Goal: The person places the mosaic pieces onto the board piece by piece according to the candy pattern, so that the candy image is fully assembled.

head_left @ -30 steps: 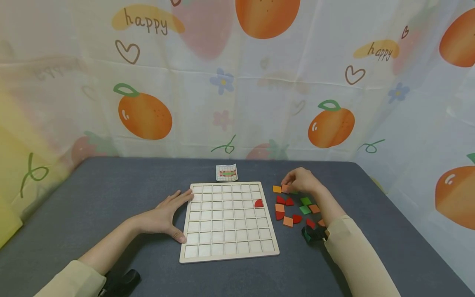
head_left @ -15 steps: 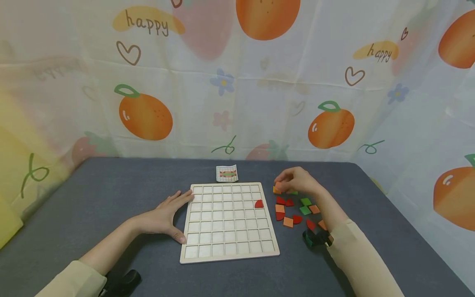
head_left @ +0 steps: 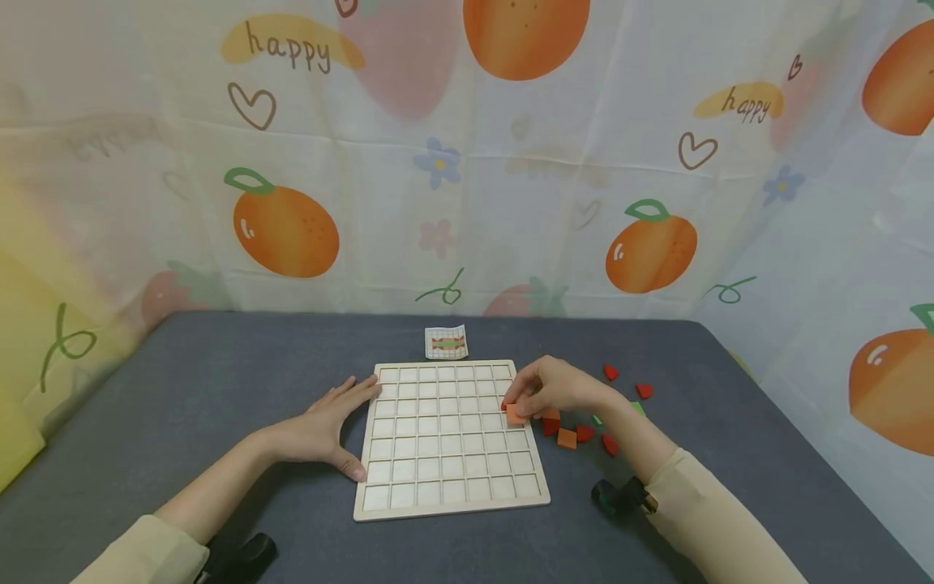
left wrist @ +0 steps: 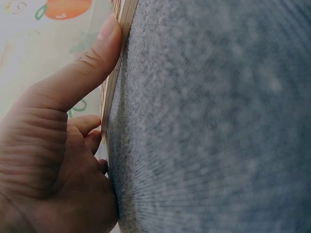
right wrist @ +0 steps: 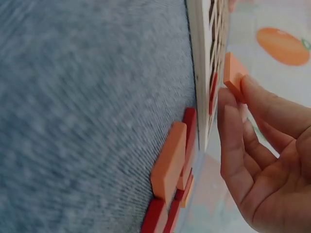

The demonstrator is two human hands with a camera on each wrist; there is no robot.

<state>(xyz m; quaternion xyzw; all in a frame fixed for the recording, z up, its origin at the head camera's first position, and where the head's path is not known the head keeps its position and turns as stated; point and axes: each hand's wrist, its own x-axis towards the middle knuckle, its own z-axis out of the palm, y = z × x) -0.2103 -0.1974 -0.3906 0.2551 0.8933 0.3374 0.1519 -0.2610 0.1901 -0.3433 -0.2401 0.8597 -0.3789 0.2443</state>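
Moved since ½ sec ago: R hand + orange square, from among the loose pcs to over the R edge of the grid board. R thumb & fingers pinch the square, tilted, right by the red pc in its cell; can't tell if it touches the board. L hand hasn't budged: fingers spread, thumb + fingertips against the board's L edge. Hands well apart, board btwn.

Progress, my read: early. Only 1 pc seen set, that red; all other cells I can see are bare, tho R hand hides a few. Card just past the far edge shows way more colour than that. Left: reds, oranges, greens on the table, some hidden, so no full count.
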